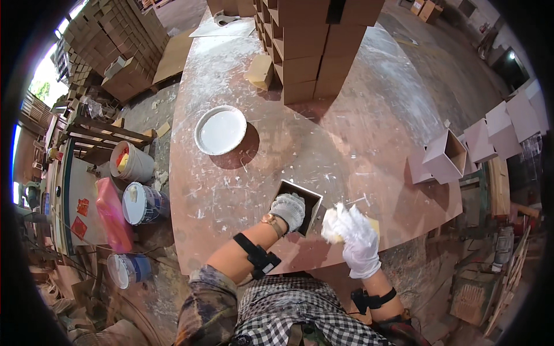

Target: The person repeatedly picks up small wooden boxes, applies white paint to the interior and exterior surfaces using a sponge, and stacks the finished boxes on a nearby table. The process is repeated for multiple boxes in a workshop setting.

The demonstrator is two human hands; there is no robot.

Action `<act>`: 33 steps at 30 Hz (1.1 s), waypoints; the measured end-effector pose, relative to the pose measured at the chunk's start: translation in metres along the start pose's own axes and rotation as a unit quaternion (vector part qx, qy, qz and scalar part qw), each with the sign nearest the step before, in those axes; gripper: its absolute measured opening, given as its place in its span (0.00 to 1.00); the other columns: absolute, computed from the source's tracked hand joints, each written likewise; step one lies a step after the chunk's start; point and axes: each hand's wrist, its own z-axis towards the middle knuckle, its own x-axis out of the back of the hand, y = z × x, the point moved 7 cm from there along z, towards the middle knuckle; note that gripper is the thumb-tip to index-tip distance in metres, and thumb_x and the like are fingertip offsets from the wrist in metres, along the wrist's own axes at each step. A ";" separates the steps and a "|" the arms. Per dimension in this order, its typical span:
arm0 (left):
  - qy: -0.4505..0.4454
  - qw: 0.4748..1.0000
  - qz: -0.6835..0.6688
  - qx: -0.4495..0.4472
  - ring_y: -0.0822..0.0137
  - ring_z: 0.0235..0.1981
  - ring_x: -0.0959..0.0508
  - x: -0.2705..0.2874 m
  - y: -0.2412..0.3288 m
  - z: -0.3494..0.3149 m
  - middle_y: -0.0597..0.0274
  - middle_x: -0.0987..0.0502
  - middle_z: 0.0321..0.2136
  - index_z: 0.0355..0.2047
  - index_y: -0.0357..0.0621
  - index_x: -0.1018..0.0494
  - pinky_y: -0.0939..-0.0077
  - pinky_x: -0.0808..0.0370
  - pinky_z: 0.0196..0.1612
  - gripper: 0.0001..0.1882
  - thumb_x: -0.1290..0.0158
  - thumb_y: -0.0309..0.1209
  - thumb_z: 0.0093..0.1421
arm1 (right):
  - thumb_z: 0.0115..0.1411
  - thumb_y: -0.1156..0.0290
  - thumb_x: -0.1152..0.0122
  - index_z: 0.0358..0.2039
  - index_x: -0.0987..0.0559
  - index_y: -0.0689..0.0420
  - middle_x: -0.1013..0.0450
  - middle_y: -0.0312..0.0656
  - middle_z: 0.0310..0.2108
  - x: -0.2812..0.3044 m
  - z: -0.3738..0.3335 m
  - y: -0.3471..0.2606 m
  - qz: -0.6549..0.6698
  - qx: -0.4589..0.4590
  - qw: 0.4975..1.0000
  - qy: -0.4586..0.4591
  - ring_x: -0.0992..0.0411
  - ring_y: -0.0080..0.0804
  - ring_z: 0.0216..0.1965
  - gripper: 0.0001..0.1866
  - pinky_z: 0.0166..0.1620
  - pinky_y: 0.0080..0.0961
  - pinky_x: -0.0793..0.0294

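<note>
A small open-topped box [314, 199] with a dark inside stands near the front of the table. My left hand [288, 210], in a greyish knit glove, is closed on its left side; the fingertips are hidden in the opening. Just right of the box is my right hand [356, 242], in a white glove, with its fingers bent together around a whitish, ragged thing [334, 222] that I cannot make out. A pale yellow piece [373, 225] shows behind that hand. Farther off, a round white tub [221, 130] holds something white.
Tall stacked brown boxes [314, 57] stand on the white-smeared table [271, 138], with a yellowish block [259, 72] beside them. More boxes [447, 155] line the right edge. Buckets [141, 205] and a pink plastic bag [111, 213] are at the left.
</note>
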 end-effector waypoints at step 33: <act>-0.025 0.985 -0.033 -0.165 0.52 0.44 0.23 0.032 0.004 -0.014 0.48 0.24 0.43 0.52 0.49 0.29 0.58 0.25 0.44 0.32 0.43 0.49 0.48 | 0.49 0.81 0.45 0.46 0.20 0.55 0.26 0.44 0.52 -0.021 -0.039 -0.061 0.097 -0.105 0.990 0.006 0.27 0.40 0.51 0.22 0.52 0.32 0.26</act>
